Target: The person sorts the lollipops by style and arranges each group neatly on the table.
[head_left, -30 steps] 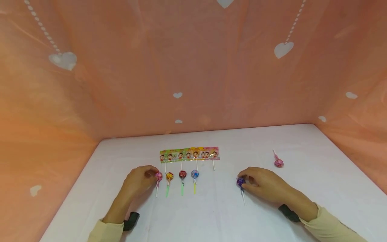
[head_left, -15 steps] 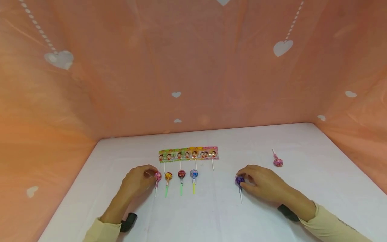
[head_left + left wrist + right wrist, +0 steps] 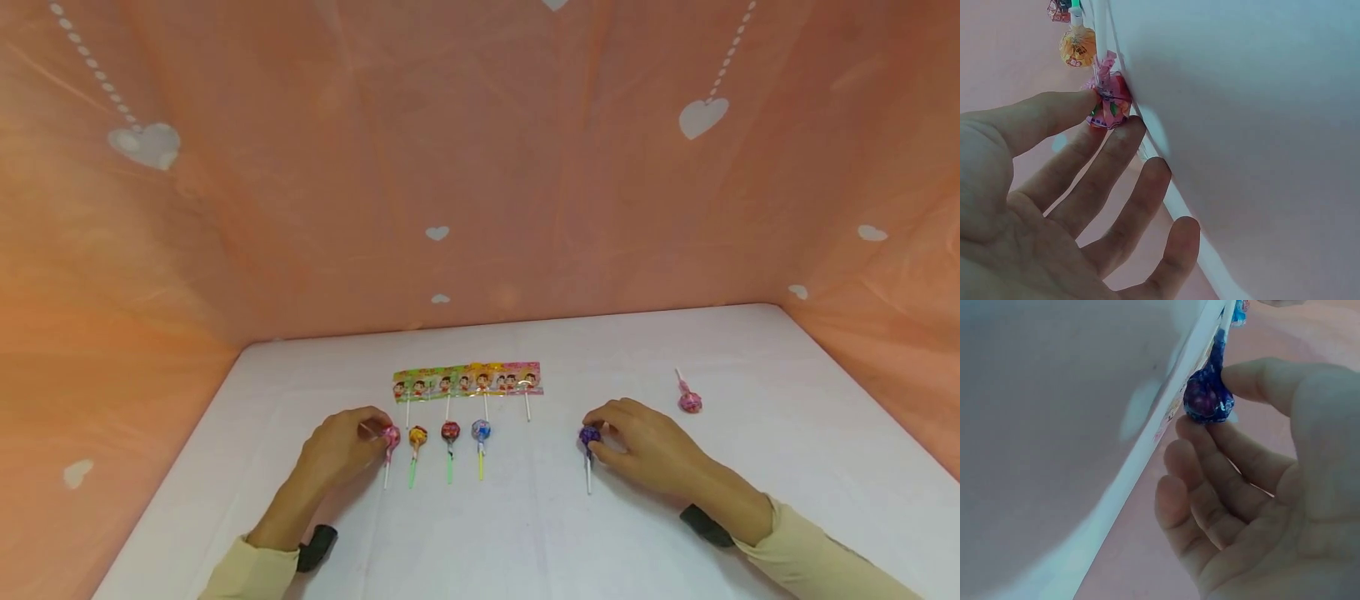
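At the left end of a row of lollipops, my left hand [image 3: 341, 448] pinches a pink lollipop [image 3: 1109, 106] by its wrapped head between thumb and fingers. Its white stick points toward me. Just right of it lie a yellow lollipop [image 3: 417, 436], a dark red lollipop [image 3: 450, 431] and a blue lollipop [image 3: 481, 430], sticks toward me. Farther right, my right hand [image 3: 651, 442] holds a purple lollipop [image 3: 1209, 397] by the head between thumb and fingertips, its white stick also pointing toward me.
Behind the row lie several flat-wrapped lollipops [image 3: 465, 382], edge to edge in green, yellow and pink packets. Another pink lollipop [image 3: 690, 402] lies at the back right of the white table [image 3: 480, 542]. An orange cloth with hearts [image 3: 480, 167] hangs behind.
My right hand has moved a little left and away from me with the purple lollipop, whose stick has swung straighter. The left hand stays on the pink lollipop.
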Available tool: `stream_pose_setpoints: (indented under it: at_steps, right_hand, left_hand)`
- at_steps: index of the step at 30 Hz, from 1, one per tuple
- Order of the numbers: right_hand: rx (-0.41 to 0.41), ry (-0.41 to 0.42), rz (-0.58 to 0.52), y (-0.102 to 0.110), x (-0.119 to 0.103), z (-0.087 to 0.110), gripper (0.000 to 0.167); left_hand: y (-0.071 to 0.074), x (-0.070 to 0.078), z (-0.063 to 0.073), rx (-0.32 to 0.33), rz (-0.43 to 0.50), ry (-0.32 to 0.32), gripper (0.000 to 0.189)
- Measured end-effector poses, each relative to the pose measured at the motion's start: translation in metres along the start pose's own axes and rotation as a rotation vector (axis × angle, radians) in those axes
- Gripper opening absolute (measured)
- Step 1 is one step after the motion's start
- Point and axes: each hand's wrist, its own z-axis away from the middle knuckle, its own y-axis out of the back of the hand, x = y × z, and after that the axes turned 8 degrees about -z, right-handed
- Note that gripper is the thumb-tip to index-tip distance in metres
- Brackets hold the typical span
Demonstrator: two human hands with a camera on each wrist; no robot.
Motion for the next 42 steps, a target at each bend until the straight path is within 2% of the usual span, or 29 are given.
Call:
stream_pose_setpoints:
  at_steps: [7, 13, 18, 25, 32, 37, 42]
  right_hand:
    - [-0.019, 0.018, 0.043, 0.0, -0.005, -0.005, 0.025]
    - [0.012, 0.035, 0.066, 0.01, -0.003, -0.008, 0.022]
    - [0.034, -0.018, 0.061, 0.008, -0.005, -0.001, 0.023]
    - [0.107, -0.084, 0.019, 0.001, -0.023, 0.006, 0.023]
    - [0.113, -0.113, 0.003, -0.004, -0.032, 0.007, 0.022]
    - [0.113, -0.114, -0.021, -0.008, -0.033, 0.0, 0.022]
    - [0.077, -0.127, -0.061, -0.011, -0.033, -0.009, 0.023]
  left_hand:
    - [0.002, 0.001, 0.001, 0.0, -0.014, 0.003, 0.017]
    - [0.001, 0.001, 0.001, 0.005, -0.018, -0.004, 0.021]
    - [0.0, 0.002, 0.002, 0.017, -0.031, -0.013, 0.021]
    - [0.0, 0.001, 0.002, 0.022, -0.039, -0.002, 0.02]
    - [0.0, 0.001, 0.0, 0.027, -0.039, -0.02, 0.021]
    - [0.0, 0.001, 0.001, 0.022, -0.027, -0.014, 0.02]
    - [0.0, 0.0, 0.002, 0.02, -0.023, -0.014, 0.02]
